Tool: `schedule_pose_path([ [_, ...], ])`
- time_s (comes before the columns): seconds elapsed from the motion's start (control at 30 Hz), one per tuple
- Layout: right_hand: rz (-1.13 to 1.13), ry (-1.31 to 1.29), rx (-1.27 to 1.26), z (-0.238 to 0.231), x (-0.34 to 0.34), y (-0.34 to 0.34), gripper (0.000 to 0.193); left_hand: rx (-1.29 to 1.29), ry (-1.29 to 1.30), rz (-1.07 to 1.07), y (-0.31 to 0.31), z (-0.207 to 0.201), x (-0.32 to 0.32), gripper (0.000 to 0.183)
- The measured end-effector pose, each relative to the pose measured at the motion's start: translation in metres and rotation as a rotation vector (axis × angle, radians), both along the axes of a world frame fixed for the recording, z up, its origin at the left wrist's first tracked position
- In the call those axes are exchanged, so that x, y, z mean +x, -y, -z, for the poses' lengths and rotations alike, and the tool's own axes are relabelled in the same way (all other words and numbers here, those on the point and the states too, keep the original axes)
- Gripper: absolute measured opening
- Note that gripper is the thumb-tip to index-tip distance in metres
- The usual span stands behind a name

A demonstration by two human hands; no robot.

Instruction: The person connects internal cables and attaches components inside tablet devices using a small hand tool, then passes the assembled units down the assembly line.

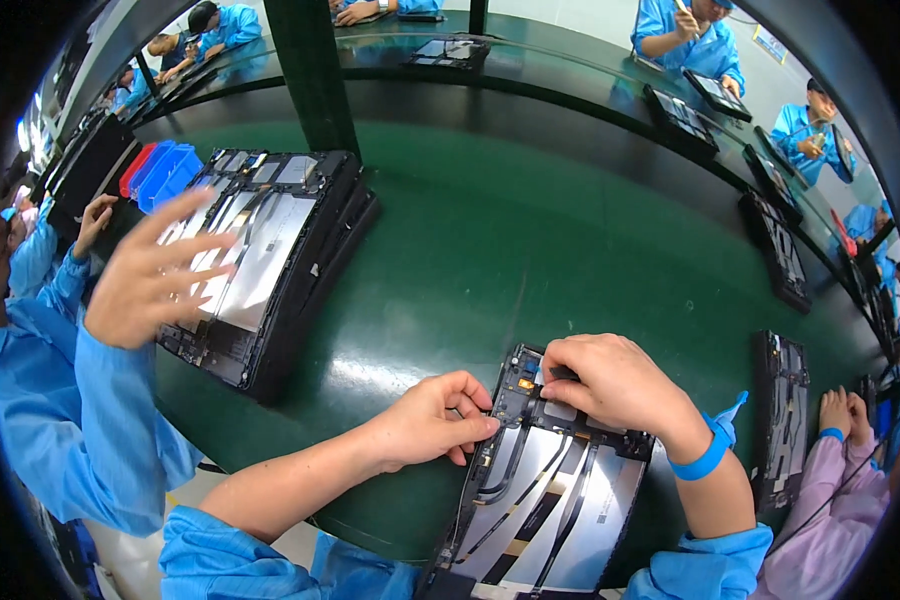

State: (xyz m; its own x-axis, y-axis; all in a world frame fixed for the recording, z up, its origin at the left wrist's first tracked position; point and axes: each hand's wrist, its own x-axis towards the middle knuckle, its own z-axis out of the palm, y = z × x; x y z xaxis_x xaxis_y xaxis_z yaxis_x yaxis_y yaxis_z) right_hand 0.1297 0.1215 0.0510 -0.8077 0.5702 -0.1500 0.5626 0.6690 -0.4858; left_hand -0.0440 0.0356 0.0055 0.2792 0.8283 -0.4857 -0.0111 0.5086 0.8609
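Note:
An opened tablet [610,480] lies in front of me, its insides facing up: silver battery plates, dark ribbon cables and a circuit board along the far end. My left hand [425,420] is at its left edge, with curled fingers and the thumb pressed on the frame near the board. Over the far end, my right hand [610,385] bends down with its fingertips pinched together above the board. Whatever lies between those fingertips is mostly hidden; something dark shows there. A blue wrist strap [708,445] circles my right wrist.
A stack of opened tablets [260,250] stands at the left, under a co-worker's blurred hand [155,275]. Blue bins [165,175] sit behind it. A green post [315,80] rises from the green table [450,220]. More tablets [780,420] lie at the right, near another co-worker's hands [843,413].

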Motion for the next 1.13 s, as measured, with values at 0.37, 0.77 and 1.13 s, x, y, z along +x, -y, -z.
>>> schedule_pose_path([
  [0.37, 0.135, -0.233, 0.105, 0.024, 0.002, 0.011, 0.013, -0.053, 0.078, 0.032, -0.009, 0.004, -0.006, 0.023],
  [0.77, 0.145, -0.308, 0.099, 0.029, 0.005, 0.011, 0.016, -0.052, 0.011, 0.091, -0.013, 0.002, -0.006, 0.024],
  [1.13, 0.131, -0.271, 0.047, 0.023, 0.012, 0.011, 0.012, -0.076, 0.026, 0.006, -0.005, -0.003, 0.001, 0.021],
])
